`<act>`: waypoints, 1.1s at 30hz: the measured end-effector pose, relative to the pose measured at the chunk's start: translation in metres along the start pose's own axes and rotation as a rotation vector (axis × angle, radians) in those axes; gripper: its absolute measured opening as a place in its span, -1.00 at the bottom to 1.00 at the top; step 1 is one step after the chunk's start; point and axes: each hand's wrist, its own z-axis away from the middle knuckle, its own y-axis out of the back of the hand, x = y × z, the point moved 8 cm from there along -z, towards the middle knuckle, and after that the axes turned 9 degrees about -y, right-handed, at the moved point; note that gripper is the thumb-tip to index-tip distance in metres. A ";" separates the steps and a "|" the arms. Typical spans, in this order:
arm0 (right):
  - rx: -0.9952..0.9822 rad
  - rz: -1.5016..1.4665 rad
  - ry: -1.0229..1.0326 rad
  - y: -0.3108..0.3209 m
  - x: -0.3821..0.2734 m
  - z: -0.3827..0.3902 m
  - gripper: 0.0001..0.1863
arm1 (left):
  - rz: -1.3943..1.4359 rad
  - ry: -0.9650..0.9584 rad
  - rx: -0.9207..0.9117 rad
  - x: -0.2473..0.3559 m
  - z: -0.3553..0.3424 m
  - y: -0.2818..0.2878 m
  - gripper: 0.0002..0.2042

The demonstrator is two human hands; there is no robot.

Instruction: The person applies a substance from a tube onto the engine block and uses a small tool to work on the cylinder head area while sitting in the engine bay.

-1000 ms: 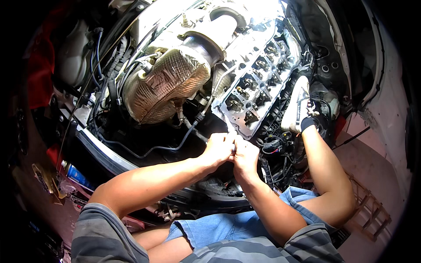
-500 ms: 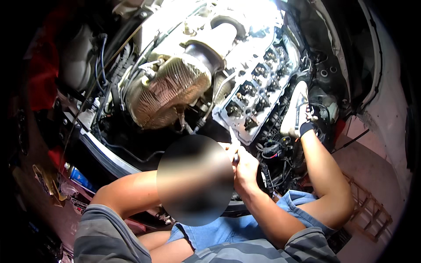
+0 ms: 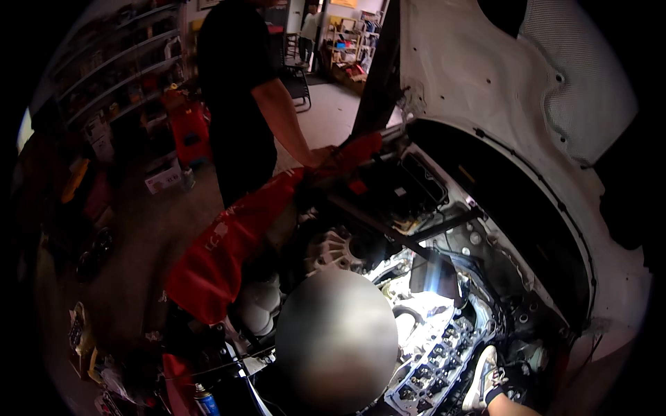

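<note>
Neither of my hands shows; the lower middle of the view is covered by a round blurred patch. Just right of that patch lies the bare, brightly lit metal cylinder head point(image 3: 438, 360) of an engine, its top full of dark openings. My foot, in a white shoe point(image 3: 481, 380), rests in the engine bay to the right of it. Farther back a ribbed metal housing point(image 3: 336, 251) sits partly behind the patch.
Red cover cloth point(image 3: 236, 243) drapes over the car's edge. Beyond it stands a person in black point(image 3: 239, 104), one hand point(image 3: 320, 157) on the cloth. The raised hood point(image 3: 465, 90) fills the upper right. A blue spray can point(image 3: 205, 401) stands lower left; shelves point(image 3: 118, 76) line the back.
The view has swung up and left, away from my hands, which earlier were at the near end of the cylinder head, the right one closed around a thin pale pointed thing.
</note>
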 end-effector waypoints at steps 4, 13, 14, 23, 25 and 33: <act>-0.082 0.035 0.062 -0.028 -0.042 0.015 -0.78 | -0.038 -0.098 0.030 0.046 0.003 0.017 -0.78; -0.220 0.071 0.168 -0.059 -0.093 0.045 -0.79 | -0.142 -0.292 0.053 0.110 0.017 0.025 -0.79; -0.235 0.070 0.177 -0.060 -0.096 0.049 -0.79 | -0.155 -0.313 0.056 0.115 0.019 0.025 -0.79; -0.489 -0.046 0.302 -0.074 -0.117 0.103 -0.79 | -0.345 -0.533 0.080 0.151 0.049 0.015 -0.79; -0.445 0.075 0.373 -0.072 -0.128 0.118 -0.79 | -0.499 -0.650 0.080 0.155 0.059 0.006 -0.79; -0.462 0.531 0.775 -0.102 -0.204 0.214 -0.74 | -0.240 -0.625 0.015 0.183 0.080 0.007 -0.71</act>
